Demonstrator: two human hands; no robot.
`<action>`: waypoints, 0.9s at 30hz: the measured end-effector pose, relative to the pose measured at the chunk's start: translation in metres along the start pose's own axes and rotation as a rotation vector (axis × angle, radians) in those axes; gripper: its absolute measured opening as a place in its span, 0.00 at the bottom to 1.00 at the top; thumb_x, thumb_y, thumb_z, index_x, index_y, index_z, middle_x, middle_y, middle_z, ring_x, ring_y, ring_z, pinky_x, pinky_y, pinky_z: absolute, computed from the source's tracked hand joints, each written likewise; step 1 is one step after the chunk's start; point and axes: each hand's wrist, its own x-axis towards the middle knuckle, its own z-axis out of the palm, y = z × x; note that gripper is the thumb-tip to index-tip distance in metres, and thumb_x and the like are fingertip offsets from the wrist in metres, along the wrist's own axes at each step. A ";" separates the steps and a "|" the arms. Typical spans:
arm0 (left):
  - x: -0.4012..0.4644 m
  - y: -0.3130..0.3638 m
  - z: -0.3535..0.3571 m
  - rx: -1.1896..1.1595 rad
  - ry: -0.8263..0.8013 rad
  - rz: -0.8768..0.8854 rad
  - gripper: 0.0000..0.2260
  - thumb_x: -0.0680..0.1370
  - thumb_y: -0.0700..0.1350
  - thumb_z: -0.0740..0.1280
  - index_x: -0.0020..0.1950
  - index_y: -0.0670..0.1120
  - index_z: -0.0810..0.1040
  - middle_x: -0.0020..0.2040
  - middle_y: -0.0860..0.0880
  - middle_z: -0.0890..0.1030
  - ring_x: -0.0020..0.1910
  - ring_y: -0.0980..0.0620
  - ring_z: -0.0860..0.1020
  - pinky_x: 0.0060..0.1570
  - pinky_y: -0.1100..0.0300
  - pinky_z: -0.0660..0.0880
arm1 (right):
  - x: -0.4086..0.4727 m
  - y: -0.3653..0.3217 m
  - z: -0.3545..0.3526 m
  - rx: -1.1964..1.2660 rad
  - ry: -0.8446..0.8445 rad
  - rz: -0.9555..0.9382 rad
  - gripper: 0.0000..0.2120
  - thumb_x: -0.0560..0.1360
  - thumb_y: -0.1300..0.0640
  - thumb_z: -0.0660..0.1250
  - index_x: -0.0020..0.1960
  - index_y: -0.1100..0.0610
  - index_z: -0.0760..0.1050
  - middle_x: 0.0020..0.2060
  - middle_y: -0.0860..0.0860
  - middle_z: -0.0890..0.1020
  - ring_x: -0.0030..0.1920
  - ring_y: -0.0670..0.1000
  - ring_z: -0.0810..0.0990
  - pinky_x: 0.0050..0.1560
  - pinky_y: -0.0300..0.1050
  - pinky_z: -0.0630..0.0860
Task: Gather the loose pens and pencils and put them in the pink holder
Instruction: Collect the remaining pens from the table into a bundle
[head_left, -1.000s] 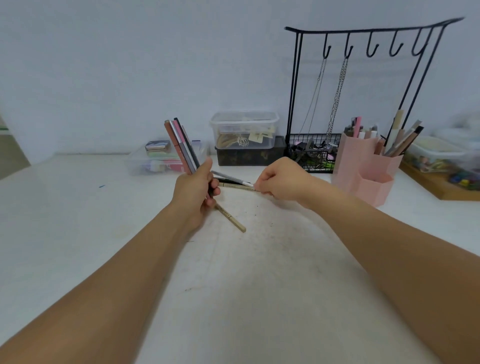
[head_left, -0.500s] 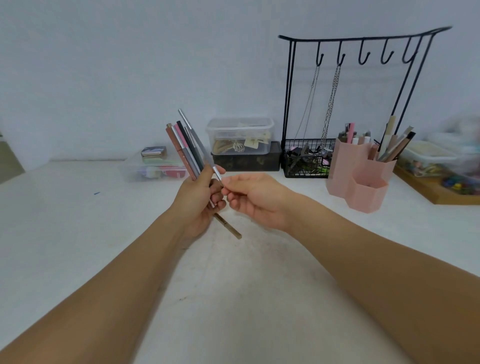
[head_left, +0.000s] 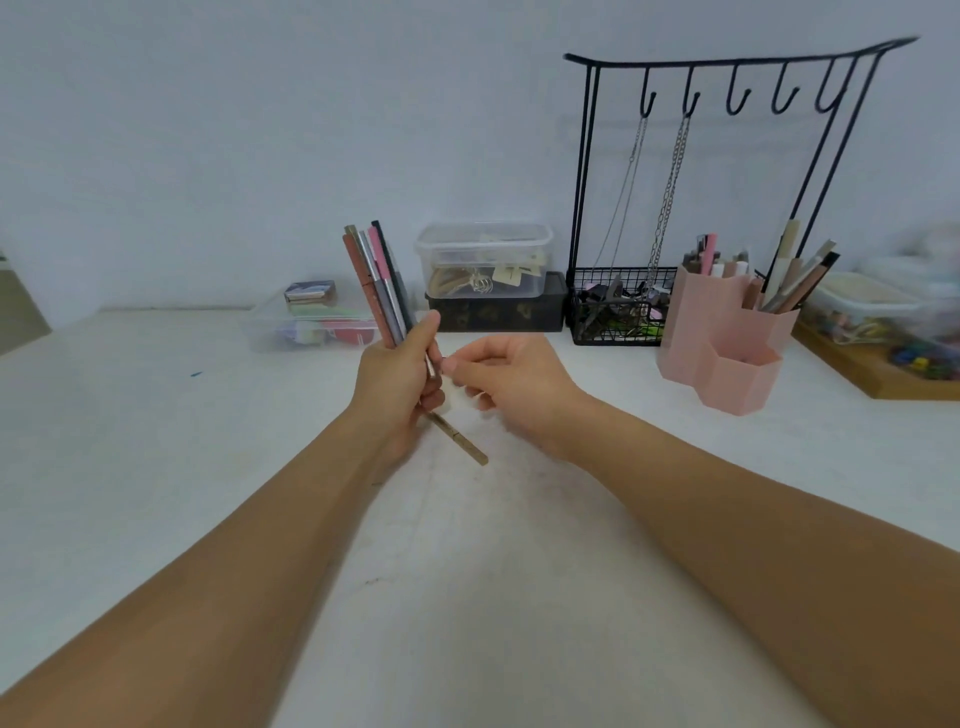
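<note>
Since the earlier frame the silver pen that stuck out at an angle has been drawn in line with the bundle of pens and pencils, and the right hand has eased back from it.

That bundle is a tight sheaf of slim, straight sticks: a matte reddish-brown one, a silvery one, a pink one and a black one. Its long axis runs nearly upright, tops leaning slightly left and away. A tan pencil juts from the bottom of the fist, pointing down and to the right above the white table. The left hand grips the bundle, fingers and thumb curled round it, raised above the table near its middle. The right hand is just beside the left, fingers loosely curled with thumb and forefinger close together; whether they pinch the silver pen's lower end cannot be told.

Well to the right stands the pink holder, smooth plastic in hexagonal cells; its taller back cells hold pens and pencils standing on end, while the low front cell shows nothing inside. Behind it a black wire rack has hooks with two chains hanging, and its mesh basket holds small dark clutter. A clear lidded box sits on a dark box, and a low clear tray lies left.
</note>
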 end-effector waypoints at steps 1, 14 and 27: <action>0.001 0.002 -0.001 -0.001 0.028 -0.004 0.19 0.80 0.53 0.69 0.33 0.45 0.72 0.25 0.49 0.72 0.25 0.51 0.69 0.24 0.62 0.67 | 0.002 0.005 -0.006 -0.257 0.111 -0.107 0.06 0.75 0.54 0.74 0.49 0.54 0.83 0.42 0.51 0.85 0.41 0.46 0.81 0.43 0.39 0.76; 0.008 0.002 -0.011 -0.023 0.091 -0.057 0.20 0.78 0.61 0.70 0.37 0.49 0.68 0.24 0.54 0.65 0.23 0.55 0.62 0.21 0.63 0.61 | 0.042 0.025 -0.018 -0.866 0.111 -0.134 0.10 0.78 0.49 0.69 0.55 0.51 0.84 0.44 0.43 0.78 0.51 0.51 0.79 0.51 0.50 0.77; 0.011 0.000 -0.018 -0.024 0.085 -0.083 0.19 0.78 0.59 0.70 0.37 0.50 0.67 0.23 0.56 0.65 0.22 0.57 0.61 0.19 0.64 0.58 | 0.036 0.015 -0.021 -0.234 0.226 0.119 0.07 0.70 0.53 0.79 0.40 0.56 0.85 0.43 0.48 0.85 0.42 0.44 0.80 0.33 0.35 0.73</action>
